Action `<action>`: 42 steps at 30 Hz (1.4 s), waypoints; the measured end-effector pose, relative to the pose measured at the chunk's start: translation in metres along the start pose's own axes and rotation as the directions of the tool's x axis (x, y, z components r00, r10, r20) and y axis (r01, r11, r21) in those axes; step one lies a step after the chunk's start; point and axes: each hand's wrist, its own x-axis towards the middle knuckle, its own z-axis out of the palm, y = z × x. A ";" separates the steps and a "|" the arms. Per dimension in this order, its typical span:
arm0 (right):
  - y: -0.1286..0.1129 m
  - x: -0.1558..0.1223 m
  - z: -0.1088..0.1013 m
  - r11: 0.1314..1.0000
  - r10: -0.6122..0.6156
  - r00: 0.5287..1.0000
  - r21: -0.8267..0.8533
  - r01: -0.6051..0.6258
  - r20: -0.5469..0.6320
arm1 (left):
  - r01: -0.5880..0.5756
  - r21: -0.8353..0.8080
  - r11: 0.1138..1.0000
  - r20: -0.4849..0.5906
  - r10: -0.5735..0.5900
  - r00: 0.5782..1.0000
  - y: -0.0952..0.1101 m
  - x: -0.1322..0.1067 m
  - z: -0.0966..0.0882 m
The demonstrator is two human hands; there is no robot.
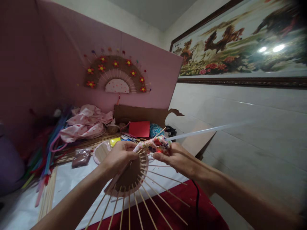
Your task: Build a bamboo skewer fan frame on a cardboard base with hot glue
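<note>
My left hand [117, 158] is closed on the edge of a half-round cardboard piece [129, 175]. Thin wooden sticks [144, 199] fan out from its curved rim, and pale cloth borders it. In my right hand [181, 161] is a glue gun [154, 143] with a floral pattern and a small red light. A long translucent glue stick [203, 131] juts from its back end. The gun's front lies close to the cardboard's upper edge, beside my left fingers; its tip is hard to make out.
Behind my hands lie pink cloth [86, 123], a red card [139, 129], blue yarn [157, 130] and scissors [129, 137]. Colored pipe cleaners [48, 153] and loose sticks [48, 195] are at left. A decorated fan [115, 62] hangs on the pink board. A black cord [197, 198] hangs at right.
</note>
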 end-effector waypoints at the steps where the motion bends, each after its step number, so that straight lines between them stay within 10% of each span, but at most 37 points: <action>1: 0.000 0.000 -0.001 1.000 -0.005 1.000 -0.001 0.005 -0.011 | -0.008 -0.008 1.000 0.008 0.008 1.000 -0.003 0.001 0.000; 42: -0.003 0.000 -0.003 1.000 0.027 0.999 -0.014 -0.027 -0.038 | -0.004 -0.064 0.998 0.025 0.006 1.000 -0.002 0.001 -0.002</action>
